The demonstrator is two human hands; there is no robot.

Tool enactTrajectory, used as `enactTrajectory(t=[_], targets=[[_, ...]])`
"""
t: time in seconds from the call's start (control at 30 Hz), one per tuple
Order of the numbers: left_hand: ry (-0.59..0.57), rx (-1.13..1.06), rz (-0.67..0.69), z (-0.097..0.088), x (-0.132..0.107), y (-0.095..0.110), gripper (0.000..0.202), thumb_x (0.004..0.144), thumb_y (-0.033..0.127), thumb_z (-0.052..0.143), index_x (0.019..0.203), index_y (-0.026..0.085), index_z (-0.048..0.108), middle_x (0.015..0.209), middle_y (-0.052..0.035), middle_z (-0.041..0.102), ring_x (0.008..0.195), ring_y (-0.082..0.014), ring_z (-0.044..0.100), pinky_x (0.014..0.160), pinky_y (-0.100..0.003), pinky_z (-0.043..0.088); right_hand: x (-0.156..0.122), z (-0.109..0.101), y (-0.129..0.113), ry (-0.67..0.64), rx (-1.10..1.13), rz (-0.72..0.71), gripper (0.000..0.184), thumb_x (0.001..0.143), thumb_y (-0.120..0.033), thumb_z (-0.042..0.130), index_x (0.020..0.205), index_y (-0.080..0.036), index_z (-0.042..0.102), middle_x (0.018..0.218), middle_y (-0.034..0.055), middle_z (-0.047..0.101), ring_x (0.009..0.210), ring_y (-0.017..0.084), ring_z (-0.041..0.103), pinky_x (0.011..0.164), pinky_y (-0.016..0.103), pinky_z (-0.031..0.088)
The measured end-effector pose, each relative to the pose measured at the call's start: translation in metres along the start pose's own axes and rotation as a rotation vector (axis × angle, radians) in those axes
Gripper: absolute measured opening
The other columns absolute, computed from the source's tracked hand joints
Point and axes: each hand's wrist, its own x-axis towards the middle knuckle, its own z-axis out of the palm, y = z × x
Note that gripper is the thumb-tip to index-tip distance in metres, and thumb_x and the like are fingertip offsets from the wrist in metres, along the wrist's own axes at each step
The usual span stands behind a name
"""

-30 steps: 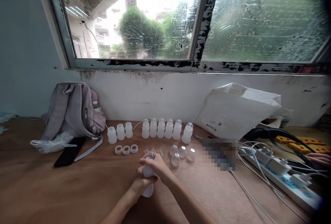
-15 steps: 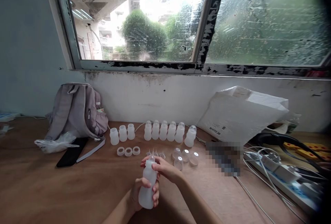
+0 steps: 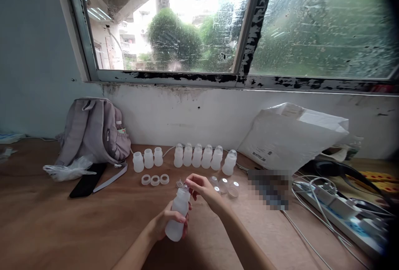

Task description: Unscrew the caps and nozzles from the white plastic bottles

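Observation:
My left hand (image 3: 166,219) is wrapped round a frosted white baby bottle (image 3: 176,216), which leans with its top tilted to the right. At the bottle's mouth, my right hand (image 3: 202,187) pinches the clear teat (image 3: 185,188) between thumb and fingers; the fingers partly cover it. Just behind the bottle lies a loose clear teat (image 3: 178,183); my right hand may hide others. White screw rings (image 3: 155,180) lie in a row of three to the left. Several clear domed caps (image 3: 233,190) rest to the right of my right hand.
Three topless bottles (image 3: 149,158) stand near the wall, beside several capped bottles (image 3: 197,155). At left are a backpack (image 3: 93,133), a plastic bag (image 3: 70,169) and a black phone-like slab (image 3: 89,182). A white parcel bag (image 3: 289,137), headphones (image 3: 346,170) and a power strip (image 3: 336,216) with cables occupy the right.
My right hand has shifted from gripping around the bottle's neck to pinching the teat at its top, wrist raised. The bottle and my left hand have moved slightly up and left.

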Motion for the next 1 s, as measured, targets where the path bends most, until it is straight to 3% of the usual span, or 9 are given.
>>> enactTrajectory(t=[0.2, 0.6, 0.73, 0.8, 0.9, 1.0], targets=[[-0.006, 0.075, -0.054, 0.000, 0.001, 0.002, 0.034, 0.057, 0.015, 0.052, 0.090, 0.015, 0.047, 0.059, 0.0009, 0.052, 0.043, -0.0114, 0.050, 0.042, -0.022, 0.036, 0.001, -0.005, 0.002, 0.051, -0.098, 0.017, 0.034, 0.064, -0.048, 0.060, 0.061, -0.016, 0.049, 0.050, -0.0046, 0.045, 0.042, 0.007, 0.040, 0.036, 0.018, 0.030], [-0.053, 0.095, -0.095, -0.008, 0.002, 0.001, 0.036, 0.059, 0.022, 0.055, 0.093, 0.015, 0.045, 0.063, 0.0007, 0.053, 0.047, -0.0119, 0.053, 0.045, -0.024, 0.040, -0.001, -0.010, -0.001, -0.028, -0.008, 0.003, 0.028, 0.065, -0.042, 0.061, 0.070, -0.014, 0.059, 0.062, 0.0002, 0.052, 0.057, 0.010, 0.046, 0.046, 0.021, 0.037], [-0.077, 0.192, -0.100, -0.004, 0.002, 0.003, 0.038, 0.061, 0.023, 0.058, 0.096, 0.014, 0.045, 0.063, 0.0007, 0.052, 0.048, -0.0114, 0.051, 0.045, -0.022, 0.038, 0.000, -0.012, 0.000, 0.001, 0.014, -0.023, 0.026, 0.067, -0.039, 0.060, 0.075, -0.014, 0.060, 0.066, 0.0012, 0.055, 0.059, 0.010, 0.047, 0.050, 0.021, 0.039], [0.005, 0.295, 0.005, -0.004, 0.004, 0.006, 0.039, 0.062, 0.023, 0.059, 0.098, 0.015, 0.045, 0.067, 0.0008, 0.051, 0.055, -0.0106, 0.050, 0.050, -0.022, 0.039, 0.001, -0.015, 0.002, 0.089, -0.001, -0.070, 0.025, 0.068, -0.038, 0.059, 0.077, -0.014, 0.060, 0.066, 0.0012, 0.055, 0.060, 0.011, 0.048, 0.051, 0.021, 0.039], [0.247, 0.557, 0.295, -0.013, 0.009, 0.009, 0.036, 0.064, 0.024, 0.060, 0.097, 0.017, 0.047, 0.079, -0.0006, 0.050, 0.070, -0.0122, 0.049, 0.064, -0.024, 0.040, 0.006, -0.020, 0.009, 0.242, -0.088, -0.130, 0.025, 0.068, -0.038, 0.058, 0.077, -0.014, 0.060, 0.065, 0.0013, 0.054, 0.060, 0.011, 0.048, 0.049, 0.021, 0.040], [0.466, 0.894, 0.519, -0.029, 0.014, 0.012, 0.036, 0.062, 0.025, 0.063, 0.094, 0.016, 0.051, 0.089, -0.0038, 0.048, 0.084, -0.0171, 0.048, 0.076, -0.029, 0.040, 0.010, -0.025, 0.017, 0.302, -0.218, -0.140, 0.026, 0.069, -0.038, 0.056, 0.077, -0.014, 0.060, 0.067, 0.0028, 0.056, 0.060, 0.013, 0.049, 0.047, 0.022, 0.040]])
